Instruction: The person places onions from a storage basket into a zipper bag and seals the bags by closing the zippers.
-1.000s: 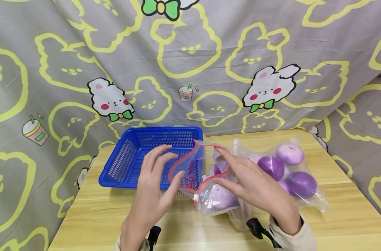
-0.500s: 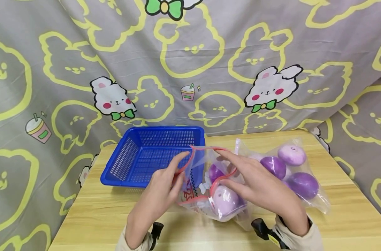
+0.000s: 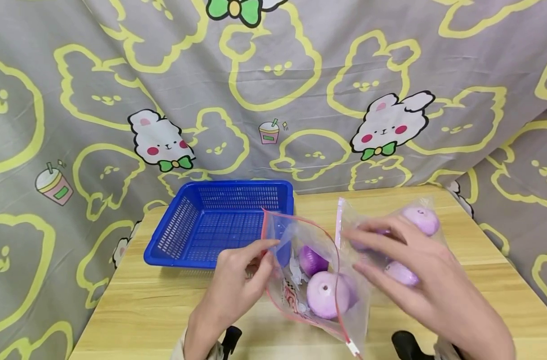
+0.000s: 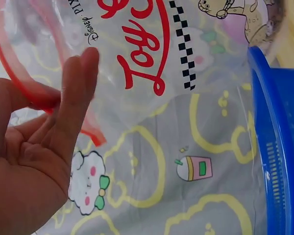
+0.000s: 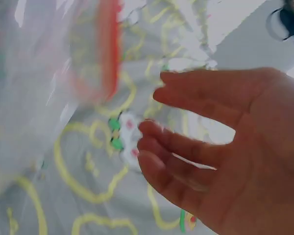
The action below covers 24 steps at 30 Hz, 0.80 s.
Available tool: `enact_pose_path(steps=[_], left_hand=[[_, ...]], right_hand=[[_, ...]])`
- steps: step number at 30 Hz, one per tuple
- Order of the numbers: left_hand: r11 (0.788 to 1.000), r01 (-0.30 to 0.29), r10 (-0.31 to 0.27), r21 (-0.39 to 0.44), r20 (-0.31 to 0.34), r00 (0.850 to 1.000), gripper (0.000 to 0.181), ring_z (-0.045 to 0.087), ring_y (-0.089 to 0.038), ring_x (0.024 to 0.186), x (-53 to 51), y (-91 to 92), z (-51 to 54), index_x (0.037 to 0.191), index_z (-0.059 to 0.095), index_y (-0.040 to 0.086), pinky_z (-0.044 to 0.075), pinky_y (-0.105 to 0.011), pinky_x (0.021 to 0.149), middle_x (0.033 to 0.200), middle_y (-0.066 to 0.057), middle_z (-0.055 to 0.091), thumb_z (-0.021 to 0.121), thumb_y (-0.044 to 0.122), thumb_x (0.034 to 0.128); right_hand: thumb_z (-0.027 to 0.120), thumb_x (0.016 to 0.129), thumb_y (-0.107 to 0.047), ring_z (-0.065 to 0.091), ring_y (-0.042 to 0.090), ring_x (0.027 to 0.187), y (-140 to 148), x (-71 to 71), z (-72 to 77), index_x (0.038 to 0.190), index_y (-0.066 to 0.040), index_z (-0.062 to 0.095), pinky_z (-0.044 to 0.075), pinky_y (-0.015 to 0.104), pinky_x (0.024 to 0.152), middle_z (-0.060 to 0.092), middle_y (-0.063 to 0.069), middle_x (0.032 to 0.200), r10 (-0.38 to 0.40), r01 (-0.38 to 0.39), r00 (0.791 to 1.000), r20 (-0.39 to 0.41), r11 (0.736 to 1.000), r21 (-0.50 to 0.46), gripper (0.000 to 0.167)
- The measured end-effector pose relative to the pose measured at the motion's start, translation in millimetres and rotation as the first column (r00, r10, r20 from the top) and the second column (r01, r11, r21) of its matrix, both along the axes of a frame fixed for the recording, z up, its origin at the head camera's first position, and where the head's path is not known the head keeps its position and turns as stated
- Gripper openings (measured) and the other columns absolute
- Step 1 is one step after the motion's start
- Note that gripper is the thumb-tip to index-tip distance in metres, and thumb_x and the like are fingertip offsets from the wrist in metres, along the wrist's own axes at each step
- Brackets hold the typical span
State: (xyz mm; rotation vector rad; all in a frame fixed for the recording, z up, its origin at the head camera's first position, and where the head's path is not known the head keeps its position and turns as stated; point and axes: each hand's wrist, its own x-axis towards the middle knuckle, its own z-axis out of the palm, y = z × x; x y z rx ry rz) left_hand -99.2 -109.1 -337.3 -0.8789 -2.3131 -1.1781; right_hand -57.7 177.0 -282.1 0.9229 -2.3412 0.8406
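Note:
My left hand [image 3: 234, 285] pinches the red-edged mouth of a clear zip bag [image 3: 296, 310] between thumb and fingers. The left wrist view shows red lettering and a black-and-white check on the bag [image 4: 147, 54]. Inside it lie a dark purple onion [image 3: 314, 260] and a pale purple onion [image 3: 328, 295]. The bag's mouth gapes toward the head camera, and a white slider [image 3: 353, 347] sits at its lower corner. Just right of the bag is my right hand [image 3: 431, 280], fingers extended and holding nothing. In the right wrist view this hand [image 5: 220, 147] is apart from the bag's red edge.
Behind my left hand stands a blue plastic basket [image 3: 219, 225] with nothing in it. A second clear bag [image 3: 352, 212] with several onions [image 3: 421, 221] lies at the right, partly behind my right hand. A patterned grey cloth [image 3: 273, 90] hangs at the table's [image 3: 129, 300] back edge.
My right hand has let go of the zip bag's edge and moved right. My left hand has come to pinch the rim, and the bag has turned, its mouth spread wider.

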Motion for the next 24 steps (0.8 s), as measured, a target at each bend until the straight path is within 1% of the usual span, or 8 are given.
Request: enact_pose_path(steps=[2,4,6,8,11,14,19,24], left_hand=[[1.000,-0.018,0.018,0.013,0.006,1.000,0.019,0.063,0.002,0.064,1.1,1.1,0.6,0.105,0.073,0.001,0.051,-0.013,0.054,0.076,0.002,0.071,0.060,-0.002,0.0917],[0.999,-0.028,0.027,0.020,0.023,0.999,0.018,0.068,-0.001,0.070,2.5,2.1,1.3,0.107,0.072,-0.001,0.053,-0.014,0.057,0.080,0.001,0.074,0.061,0.000,0.0933],[0.999,-0.044,0.043,0.021,0.042,0.998,0.017,0.070,-0.003,0.075,4.1,2.7,2.3,0.109,0.072,-0.001,0.054,-0.014,0.059,0.085,-0.001,0.075,0.062,0.002,0.0943],[0.998,-0.059,0.058,0.017,0.065,0.996,0.018,0.070,-0.003,0.076,5.5,3.4,3.1,0.110,0.072,0.000,0.054,-0.014,0.059,0.087,-0.002,0.076,0.064,0.005,0.0953],[0.997,-0.075,0.074,0.010,0.085,0.994,0.020,0.067,0.000,0.069,5.9,4.3,3.5,0.112,0.072,0.001,0.053,-0.014,0.056,0.086,-0.003,0.075,0.065,0.010,0.0962],[0.997,-0.077,0.076,0.004,0.094,0.993,0.022,0.061,0.003,0.062,5.1,4.7,3.7,0.114,0.072,0.000,0.051,-0.015,0.052,0.082,-0.002,0.073,0.065,0.014,0.0973],[0.998,-0.060,0.060,0.003,0.119,0.991,0.026,0.059,0.007,0.057,4.6,3.9,4.6,0.116,0.070,-0.002,0.050,-0.016,0.048,0.083,-0.003,0.073,0.062,0.016,0.0992],[0.999,-0.014,0.018,-0.035,0.127,0.992,0.028,0.064,0.003,0.065,4.2,2.7,5.3,0.121,0.068,0.000,0.052,-0.017,0.055,0.094,-0.004,0.075,0.057,0.018,0.1021]], right_hand=[[0.078,0.086,-0.016,0.058,0.003,0.105,0,6.7,1.0,0.132,-0.023,0.065,0.040,0.010,0.090,0.063,-0.012,0.125,0.116,-0.115,0.993,-0.008,0.993,0.023,0.049],[0.077,0.088,-0.021,0.057,-0.003,0.096,-1,11.4,-1.4,0.135,-0.024,0.062,0.040,0.007,0.083,0.064,-0.018,0.115,0.225,-0.228,0.973,0.047,0.971,0.077,0.050],[0.076,0.088,-0.033,0.056,-0.008,0.088,-2,14.5,-5.1,0.137,-0.032,0.058,0.040,0.005,0.076,0.062,-0.026,0.107,0.260,-0.279,0.956,0.134,0.948,0.155,0.052],[0.074,0.086,-0.050,0.049,-0.012,0.077,-3,17.1,-8.4,0.135,-0.039,0.056,0.037,0.008,0.063,0.057,-0.031,0.095,0.232,-0.281,0.946,0.227,0.936,0.214,0.053],[0.070,0.077,-0.071,0.048,-0.011,0.072,-8,21.2,-11.3,0.120,-0.049,0.055,0.038,0.015,0.056,0.052,-0.032,0.087,0.103,-0.217,0.927,0.360,0.931,0.294,0.051],[0.072,0.075,-0.071,0.048,-0.008,0.069,-13,22.6,-12.8,0.108,-0.048,0.050,0.039,0.021,0.053,0.050,-0.030,0.083,0.012,-0.178,0.893,0.449,0.927,0.330,0.046],[0.079,0.084,-0.023,0.047,-0.008,0.065,-9,19.9,-12.8,0.105,-0.040,0.047,0.039,0.014,0.054,0.047,-0.027,0.082,0.044,-0.139,0.935,0.351,0.959,0.248,0.042],[0.072,0.089,-0.010,0.054,-0.008,0.076,-1,16.6,-5.3,0.118,-0.031,0.057,0.045,0.010,0.065,0.057,-0.026,0.094,0.030,-0.049,0.990,0.138,0.990,0.131,0.039]])
